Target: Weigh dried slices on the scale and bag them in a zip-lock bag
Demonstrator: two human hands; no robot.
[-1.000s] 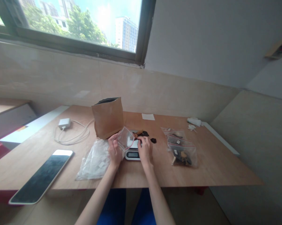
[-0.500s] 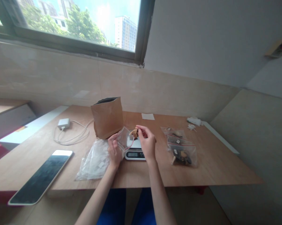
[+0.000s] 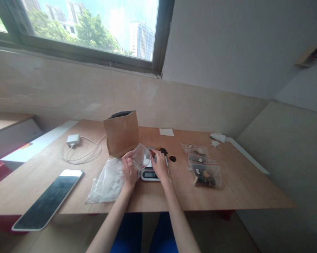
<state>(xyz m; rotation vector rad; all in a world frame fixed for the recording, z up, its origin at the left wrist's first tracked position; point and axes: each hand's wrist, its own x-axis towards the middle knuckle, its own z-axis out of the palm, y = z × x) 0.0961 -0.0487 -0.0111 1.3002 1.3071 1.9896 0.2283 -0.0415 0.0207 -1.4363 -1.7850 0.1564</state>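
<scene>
- While the small clear zip bag with a red seal line (image 3: 142,157) is held open above the front left of the scale, its left edge is pinched by the left hand (image 3: 128,170), thumb against fingers.
- The right hand (image 3: 160,167) is laid over the small white digital kitchen scale (image 3: 149,171), its fingers curled towards the bag's mouth; whether anything is pinched between the fingertips cannot be told.
- A few dark and brownish dried pieces (image 3: 160,151) are seen on the scale's platform just beyond the right hand, and one more dark piece (image 3: 172,159) lies on the wooden counter (image 3: 240,186) just right of the scale.
- An upright brown paper pouch with an open dark mouth (image 3: 121,133) stands directly behind the left hand.
- A crumpled pile of clear plastic bags (image 3: 107,181) lies to the left of the left hand, touching the counter.
- To the right of the scale, a row of filled clear zip bags with dark contents (image 3: 204,166) is laid out, well apart from both hands.
- Farther left, a white charger block with a looped white cable (image 3: 76,146) and a large dark-screened tablet (image 3: 49,198) at the counter's near edge are found.
- A small white paper slip (image 3: 166,132) rests near the far edge of the counter.
</scene>
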